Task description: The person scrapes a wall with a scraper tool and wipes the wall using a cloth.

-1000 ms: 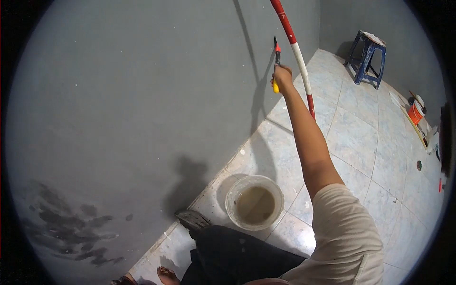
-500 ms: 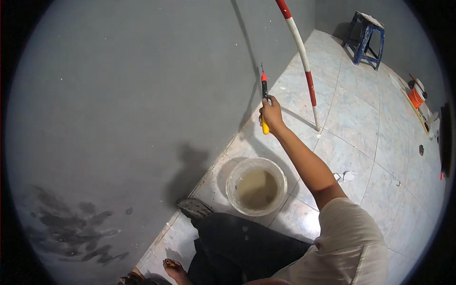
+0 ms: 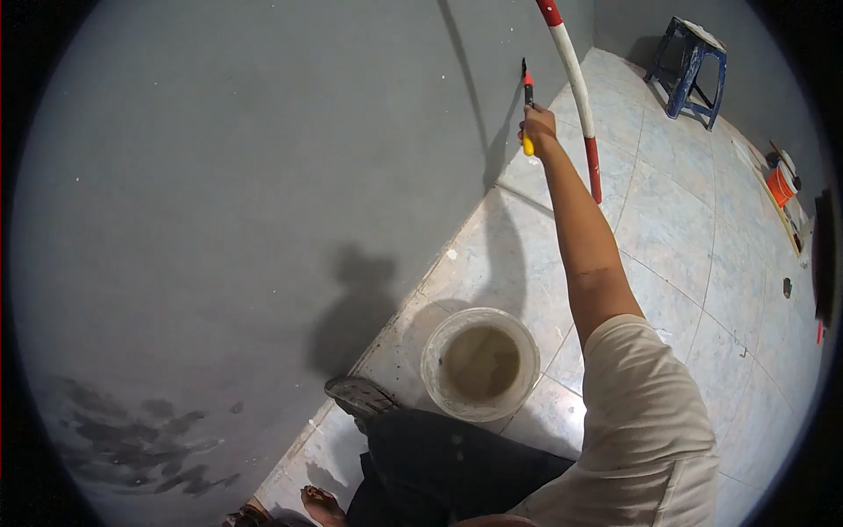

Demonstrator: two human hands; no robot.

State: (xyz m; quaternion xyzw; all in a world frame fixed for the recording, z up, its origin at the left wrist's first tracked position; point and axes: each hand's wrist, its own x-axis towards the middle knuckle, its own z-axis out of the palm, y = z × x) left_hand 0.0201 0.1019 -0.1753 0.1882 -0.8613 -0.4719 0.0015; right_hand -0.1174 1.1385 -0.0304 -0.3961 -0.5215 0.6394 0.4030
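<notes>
My right hand [image 3: 541, 126] is wrapped round a slim hand tool [image 3: 529, 95] with a yellow handle end, black grip, red collar and narrow dark tip. The tip points up at the grey wall [image 3: 263, 158]; whether it touches cannot be made out. The arm is stretched far forward. Low at the bottom edge, my left hand [image 3: 321, 506] shows small, fingers seemingly curled; what they hold, if anything, is unclear. A pale bucket [image 3: 428, 373] of cloudy liquid stands on the tiles beside my knee. Dark wet smears [image 3: 132, 439] mark the wall at lower left.
A curved red-and-white pole [image 3: 575, 83] rises just right of the tool; my forearm covers its foot. At the back stands a blue stool [image 3: 688, 75] with a splattered top. An orange tub [image 3: 781, 184] and a long strip lie along the right side. My shoe [image 3: 362, 395] meets the wall base.
My right hand has moved up and right, farther away, with the tool, and the arm is straighter. The view has shifted slightly. My left hand stays low at the bottom.
</notes>
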